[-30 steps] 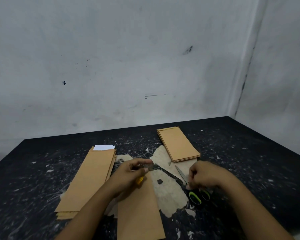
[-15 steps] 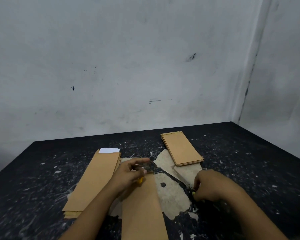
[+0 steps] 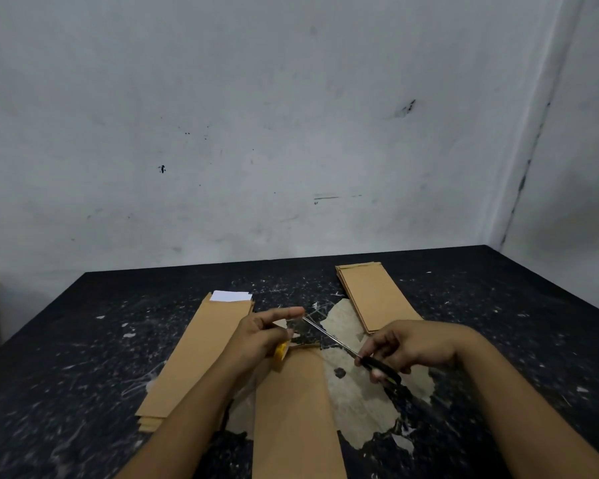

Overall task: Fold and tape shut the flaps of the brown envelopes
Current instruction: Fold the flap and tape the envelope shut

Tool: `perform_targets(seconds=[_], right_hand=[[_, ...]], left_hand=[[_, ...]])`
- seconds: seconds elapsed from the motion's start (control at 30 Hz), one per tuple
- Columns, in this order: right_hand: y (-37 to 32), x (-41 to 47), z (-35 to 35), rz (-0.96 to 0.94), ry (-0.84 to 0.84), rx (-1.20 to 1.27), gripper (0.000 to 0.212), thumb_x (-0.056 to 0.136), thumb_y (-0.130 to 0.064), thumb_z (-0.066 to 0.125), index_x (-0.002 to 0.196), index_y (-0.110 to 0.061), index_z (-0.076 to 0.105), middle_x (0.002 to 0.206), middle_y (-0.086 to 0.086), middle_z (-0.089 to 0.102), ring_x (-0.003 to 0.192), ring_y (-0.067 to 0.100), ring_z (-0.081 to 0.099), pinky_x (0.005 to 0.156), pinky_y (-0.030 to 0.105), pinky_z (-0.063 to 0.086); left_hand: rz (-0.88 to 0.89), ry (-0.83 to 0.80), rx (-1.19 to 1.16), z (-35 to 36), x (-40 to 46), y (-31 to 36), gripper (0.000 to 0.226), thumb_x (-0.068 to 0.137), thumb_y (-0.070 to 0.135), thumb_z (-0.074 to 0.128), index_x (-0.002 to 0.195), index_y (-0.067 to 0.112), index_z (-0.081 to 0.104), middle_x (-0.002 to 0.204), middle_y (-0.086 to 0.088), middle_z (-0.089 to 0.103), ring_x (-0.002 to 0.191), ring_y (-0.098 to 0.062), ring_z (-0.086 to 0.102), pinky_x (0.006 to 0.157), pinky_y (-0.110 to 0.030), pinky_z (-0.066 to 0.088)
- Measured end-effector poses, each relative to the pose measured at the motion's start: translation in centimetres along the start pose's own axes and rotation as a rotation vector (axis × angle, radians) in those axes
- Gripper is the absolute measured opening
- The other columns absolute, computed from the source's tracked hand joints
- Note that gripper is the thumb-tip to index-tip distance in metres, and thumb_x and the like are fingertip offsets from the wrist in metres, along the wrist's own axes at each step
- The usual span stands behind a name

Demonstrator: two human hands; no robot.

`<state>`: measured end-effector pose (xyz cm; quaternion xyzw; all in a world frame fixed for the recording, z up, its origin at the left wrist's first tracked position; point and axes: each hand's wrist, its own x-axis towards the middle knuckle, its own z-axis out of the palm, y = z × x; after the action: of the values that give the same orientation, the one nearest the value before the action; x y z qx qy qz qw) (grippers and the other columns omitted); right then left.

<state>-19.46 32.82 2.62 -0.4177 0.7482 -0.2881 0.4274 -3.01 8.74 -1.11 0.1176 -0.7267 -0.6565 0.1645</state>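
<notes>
Black scuffed desk in a grey-walled corner, hands over an envelope.

Left hand (image 3: pixel 260 337) pinches a yellow tape roll (image 3: pixel 280 350); right hand (image 3: pixel 408 347) grips scissors (image 3: pixel 357 354) above the envelope (image 3: pixel 294 409) at the near edge. Stacks (image 3: pixel 198 354) lie left and toward the far edge. The desk (image 3: pixel 498 323) has a peeled pale patch; wall (image 3: pixel 256 133) stained.

One brown envelope (image 3: pixel 296 409) lies flat centrally, between a left stack (image 3: pixel 194 354) and a right stack (image 3: pixel 377 297).

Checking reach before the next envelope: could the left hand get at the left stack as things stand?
Probably yes, but not freely: the left hand holds a yellow tape roll. The left stack lies beside it, uncovered.
</notes>
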Motion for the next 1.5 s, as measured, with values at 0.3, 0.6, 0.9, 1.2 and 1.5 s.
perform_targets(seconds=[0.3, 0.6, 0.9, 1.2, 1.5], right_hand=[[-1.0, 0.1, -0.5, 0.029, -0.044, -0.102, 0.045, 0.081, -0.024, 0.078, 0.124, -0.013, 0.069, 0.100, 0.005, 0.073, 0.085, 0.015, 0.059, 0.062, 0.026, 0.033], [-1.3, 0.7, -0.5, -0.025, -0.008, -0.062, 0.037, 0.084, -0.018, 0.078, 0.120, -0.012, 0.072, 0.100, 0.007, 0.075, 0.077, 0.009, 0.060, 0.059, 0.026, 0.029], [-1.7, 0.9, -0.1, -0.016, 0.081, -0.050, 0.028, 0.086, -0.008, 0.077, 0.114, -0.013, 0.076, 0.095, 0.008, 0.078, 0.073, 0.006, 0.064, 0.053, 0.020, 0.029], [-1.4, -1.1, -0.1, 0.202, 0.107, -0.157, 0.024, 0.097, -0.009, 0.064, 0.118, -0.014, 0.074, 0.099, 0.002, 0.077, 0.080, 0.008, 0.067, 0.068, 0.021, 0.054], [-0.9, -1.4, 2.5, 0.527, 0.256, -0.548, 0.035, 0.072, -0.032, 0.082, 0.099, -0.012, 0.076, 0.099, 0.005, 0.075, 0.089, 0.020, 0.074, 0.078, 0.035, 0.064]], left_hand=[[0.017, 0.002, 0.012, 0.2, -0.4, 0.6, 0.037, 0.091, -0.002, 0.061, 0.114, 0.024, 0.074, 0.057, 0.004, 0.054, 0.051, -0.003, 0.045, 0.051, -0.013, 0.040], [0.018, -0.066, 0.031, 0.5, -0.5, 0.7, 0.040, 0.090, -0.006, 0.060, 0.117, 0.021, 0.072, 0.084, 0.010, 0.074, 0.071, -0.002, 0.061, 0.070, -0.019, 0.050], [-0.008, -0.071, 0.034, 0.6, -0.6, 0.5, 0.048, 0.088, -0.011, 0.058, 0.118, 0.024, 0.072, 0.085, 0.011, 0.074, 0.067, 0.000, 0.058, 0.070, -0.020, 0.051], [0.014, -0.025, 0.062, -0.4, -0.3, 0.2, 0.047, 0.088, -0.007, 0.062, 0.114, 0.030, 0.074, 0.069, -0.013, 0.057, 0.069, -0.020, 0.052, 0.062, -0.020, 0.044], [0.027, -0.041, 0.108, 0.3, -0.4, 0.2, 0.042, 0.089, -0.003, 0.065, 0.114, 0.030, 0.073, 0.072, -0.012, 0.063, 0.072, -0.019, 0.058, 0.065, -0.019, 0.049]])
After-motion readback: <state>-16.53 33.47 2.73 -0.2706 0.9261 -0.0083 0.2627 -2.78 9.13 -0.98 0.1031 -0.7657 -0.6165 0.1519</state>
